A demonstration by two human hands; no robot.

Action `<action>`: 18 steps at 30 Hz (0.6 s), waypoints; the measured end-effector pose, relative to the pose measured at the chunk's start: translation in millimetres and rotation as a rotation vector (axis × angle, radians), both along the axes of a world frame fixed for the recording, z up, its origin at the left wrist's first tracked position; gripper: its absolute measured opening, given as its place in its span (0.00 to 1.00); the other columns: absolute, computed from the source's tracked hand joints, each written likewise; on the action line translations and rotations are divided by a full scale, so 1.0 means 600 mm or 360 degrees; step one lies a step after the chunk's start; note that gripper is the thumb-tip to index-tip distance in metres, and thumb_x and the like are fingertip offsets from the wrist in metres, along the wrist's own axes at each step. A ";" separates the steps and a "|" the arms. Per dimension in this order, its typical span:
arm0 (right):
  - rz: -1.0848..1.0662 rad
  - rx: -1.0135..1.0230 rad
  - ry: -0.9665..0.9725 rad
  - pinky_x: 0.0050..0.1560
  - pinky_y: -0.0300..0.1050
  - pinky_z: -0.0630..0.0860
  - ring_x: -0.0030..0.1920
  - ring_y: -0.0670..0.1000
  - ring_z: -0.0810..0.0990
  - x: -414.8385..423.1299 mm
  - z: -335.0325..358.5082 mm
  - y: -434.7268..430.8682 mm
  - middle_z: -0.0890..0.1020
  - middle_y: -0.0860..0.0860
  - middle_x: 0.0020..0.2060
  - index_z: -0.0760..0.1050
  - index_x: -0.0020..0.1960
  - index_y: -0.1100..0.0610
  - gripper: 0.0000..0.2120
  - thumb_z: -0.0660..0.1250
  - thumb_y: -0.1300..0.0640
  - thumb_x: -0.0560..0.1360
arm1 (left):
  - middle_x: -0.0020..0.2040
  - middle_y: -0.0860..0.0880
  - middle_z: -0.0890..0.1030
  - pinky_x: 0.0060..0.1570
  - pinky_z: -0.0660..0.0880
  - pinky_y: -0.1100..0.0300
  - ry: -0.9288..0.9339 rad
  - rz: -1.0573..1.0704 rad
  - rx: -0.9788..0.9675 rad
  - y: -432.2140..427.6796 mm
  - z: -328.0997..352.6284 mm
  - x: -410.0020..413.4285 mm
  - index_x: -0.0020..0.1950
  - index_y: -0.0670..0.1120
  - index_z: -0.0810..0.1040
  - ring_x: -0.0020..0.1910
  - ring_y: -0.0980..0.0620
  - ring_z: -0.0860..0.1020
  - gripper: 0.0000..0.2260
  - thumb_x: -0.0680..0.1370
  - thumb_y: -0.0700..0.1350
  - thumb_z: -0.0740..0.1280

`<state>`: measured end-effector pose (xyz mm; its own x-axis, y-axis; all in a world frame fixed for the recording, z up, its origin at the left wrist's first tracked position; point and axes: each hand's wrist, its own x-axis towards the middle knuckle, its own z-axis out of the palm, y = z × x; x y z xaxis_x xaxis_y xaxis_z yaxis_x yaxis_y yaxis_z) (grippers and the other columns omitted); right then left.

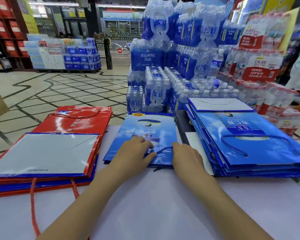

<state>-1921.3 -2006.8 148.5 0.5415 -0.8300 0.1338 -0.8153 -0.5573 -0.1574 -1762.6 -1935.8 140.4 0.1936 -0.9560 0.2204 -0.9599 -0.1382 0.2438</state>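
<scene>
On bag [145, 125]: left grip [133, 153], right grip [187, 157] pinch cord [164, 149].

Left hand [133, 153], right hand [185, 157] bare; slim forearms bare down to frame edge.
</scene>
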 end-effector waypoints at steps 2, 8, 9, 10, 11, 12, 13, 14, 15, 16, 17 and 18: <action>0.0032 -0.0012 0.0038 0.41 0.48 0.64 0.47 0.60 0.75 0.001 -0.003 0.002 0.75 0.56 0.51 0.68 0.61 0.57 0.14 0.58 0.67 0.76 | 0.53 0.52 0.76 0.54 0.70 0.57 -0.0003 -0.0010 0.0009 0.000 0.000 0.003 0.56 0.52 0.77 0.56 0.52 0.71 0.12 0.79 0.57 0.63; -0.0155 -0.0338 -0.0174 0.34 0.46 0.63 0.38 0.59 0.76 0.007 -0.003 0.004 0.74 0.53 0.48 0.73 0.54 0.55 0.04 0.62 0.60 0.80 | 0.41 0.53 0.74 0.44 0.72 0.56 0.0174 -0.0020 0.0044 0.006 -0.002 0.005 0.42 0.48 0.72 0.44 0.52 0.71 0.08 0.77 0.51 0.64; -0.0174 -0.0476 -0.0272 0.30 0.45 0.61 0.31 0.58 0.72 0.009 0.000 0.001 0.75 0.53 0.44 0.75 0.49 0.56 0.03 0.67 0.62 0.77 | 0.40 0.52 0.74 0.42 0.71 0.55 0.0228 0.0008 0.0049 0.006 -0.001 0.004 0.40 0.48 0.71 0.41 0.51 0.71 0.08 0.77 0.49 0.64; -0.0173 -0.0608 -0.0380 0.27 0.42 0.58 0.26 0.57 0.67 0.008 0.004 0.000 0.75 0.53 0.39 0.75 0.44 0.56 0.06 0.71 0.64 0.73 | 0.38 0.51 0.74 0.40 0.70 0.55 0.0276 0.0046 0.0045 0.005 0.000 0.004 0.39 0.47 0.69 0.40 0.50 0.72 0.08 0.76 0.48 0.64; -0.0159 -0.0693 -0.0454 0.26 0.41 0.57 0.25 0.56 0.65 0.005 0.008 0.001 0.75 0.53 0.37 0.76 0.42 0.57 0.07 0.73 0.64 0.72 | 0.37 0.50 0.74 0.38 0.70 0.54 0.0320 0.0090 0.0031 0.003 0.001 0.006 0.39 0.47 0.68 0.38 0.50 0.72 0.08 0.76 0.47 0.64; -0.0106 -0.0652 -0.0450 0.27 0.42 0.60 0.26 0.56 0.68 0.003 0.007 -0.001 0.76 0.52 0.39 0.77 0.45 0.56 0.03 0.71 0.61 0.75 | 0.37 0.49 0.75 0.38 0.69 0.54 0.0365 0.0137 0.0007 0.002 0.002 0.007 0.39 0.47 0.68 0.38 0.49 0.72 0.08 0.76 0.46 0.64; -0.0097 -0.0552 -0.0439 0.31 0.44 0.66 0.32 0.57 0.75 0.002 0.005 -0.003 0.77 0.52 0.44 0.77 0.51 0.55 0.04 0.65 0.56 0.79 | 0.37 0.49 0.76 0.38 0.70 0.54 0.0411 0.0174 -0.0022 0.002 0.002 0.009 0.40 0.47 0.68 0.38 0.49 0.73 0.07 0.76 0.45 0.64; -0.0054 -0.0353 -0.0354 0.38 0.47 0.70 0.42 0.57 0.79 0.002 -0.002 -0.005 0.77 0.51 0.51 0.76 0.57 0.53 0.10 0.60 0.50 0.81 | 0.38 0.49 0.77 0.40 0.71 0.54 0.0455 0.0192 -0.0047 0.001 0.002 0.011 0.43 0.48 0.68 0.39 0.49 0.74 0.06 0.77 0.45 0.64; 0.0006 -0.0189 -0.0251 0.44 0.48 0.72 0.49 0.56 0.79 0.000 -0.007 -0.006 0.77 0.50 0.54 0.75 0.60 0.52 0.14 0.58 0.46 0.82 | 0.39 0.49 0.77 0.42 0.72 0.54 0.0491 0.0191 -0.0061 0.000 0.002 0.013 0.45 0.49 0.68 0.40 0.50 0.74 0.05 0.77 0.44 0.64; 0.0058 -0.0102 -0.0153 0.47 0.48 0.72 0.52 0.56 0.78 0.001 -0.013 -0.008 0.77 0.50 0.55 0.75 0.60 0.52 0.15 0.58 0.45 0.81 | 0.40 0.50 0.78 0.43 0.73 0.53 0.0512 0.0173 -0.0067 0.000 0.001 0.014 0.49 0.51 0.68 0.41 0.51 0.75 0.05 0.78 0.44 0.64; 0.0082 -0.0074 -0.0102 0.47 0.47 0.71 0.52 0.55 0.78 0.003 -0.014 -0.007 0.77 0.50 0.55 0.76 0.58 0.52 0.14 0.58 0.45 0.81 | 0.40 0.51 0.79 0.44 0.74 0.53 0.0517 0.0147 -0.0067 -0.001 0.001 0.015 0.52 0.52 0.68 0.40 0.52 0.75 0.06 0.78 0.45 0.64; 0.0085 -0.0095 -0.0086 0.45 0.47 0.71 0.50 0.55 0.78 0.005 -0.014 -0.006 0.77 0.50 0.53 0.76 0.55 0.53 0.12 0.59 0.48 0.81 | 0.40 0.51 0.79 0.44 0.74 0.53 0.0510 0.0122 -0.0062 -0.001 0.000 0.016 0.54 0.53 0.68 0.40 0.53 0.75 0.07 0.79 0.46 0.64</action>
